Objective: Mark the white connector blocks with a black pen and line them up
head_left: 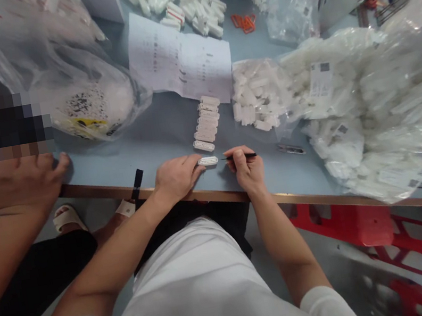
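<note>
My left hand (177,177) is closed on one end of a small white plastic connector housing (208,161) with rows of holes, near the table's front edge. Just to its right, my right hand (248,169) pinches a thin black pointed tool (250,155), its tip turned left toward the housing. Whether the tip touches the housing I cannot tell. Beyond the left fingers, several similar white housings (206,127) lie in a column running away from me. A small pair of snips (291,149) rests on the table right of my right hand.
Printed sheets (182,60) lie behind the column. Clear bags of white parts (325,90) crowd the right, and another plastic bag (100,101) stands left. Loose white parts (202,11) and orange pieces (244,23) lie farther back. Another person's hand (16,182) leans on the table at left.
</note>
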Demonstrator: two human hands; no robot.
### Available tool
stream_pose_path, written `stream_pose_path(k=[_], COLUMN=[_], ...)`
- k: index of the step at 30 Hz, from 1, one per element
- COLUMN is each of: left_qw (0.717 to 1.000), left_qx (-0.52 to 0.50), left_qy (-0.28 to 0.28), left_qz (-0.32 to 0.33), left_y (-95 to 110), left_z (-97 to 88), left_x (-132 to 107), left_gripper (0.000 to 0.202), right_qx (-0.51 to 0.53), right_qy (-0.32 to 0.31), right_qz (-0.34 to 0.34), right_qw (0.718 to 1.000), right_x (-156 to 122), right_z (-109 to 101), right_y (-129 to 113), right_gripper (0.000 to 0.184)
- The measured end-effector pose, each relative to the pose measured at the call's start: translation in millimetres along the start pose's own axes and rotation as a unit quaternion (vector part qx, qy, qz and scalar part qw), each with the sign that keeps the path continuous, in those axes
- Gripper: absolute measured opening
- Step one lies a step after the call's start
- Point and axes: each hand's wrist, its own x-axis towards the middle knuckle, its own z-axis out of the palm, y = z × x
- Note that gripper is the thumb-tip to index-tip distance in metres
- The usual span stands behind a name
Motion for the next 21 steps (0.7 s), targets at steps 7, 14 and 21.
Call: stream_pose_path(k=[7, 14, 21], left_qw=[1.0, 1.0, 1.0], left_qx=[0.005, 0.009, 0.007], left_qy=[0.002, 0.007, -0.002], left_qz=[-0.002, 0.002, -0.006], left_y=[1.7, 0.8, 1.5], left_z=[-3.5, -1.0, -2.3], left_x=[0.5, 0.2, 0.0], left_gripper=[0.044, 0.044, 0.045], right_qx=[-0.016, -0.027, -0.05], right_qy=[-0.004, -0.005, -0.011], right_qz=[0.014, 0.012, 0.0], right_qw=[1.0, 1.0, 0.999], right_x=[1.3, 0.0, 0.6], right_z=[9.1, 8.7, 7.6], right_y=[7.8, 4.2, 2.2], right_gripper=[0.032, 0.033, 0.032])
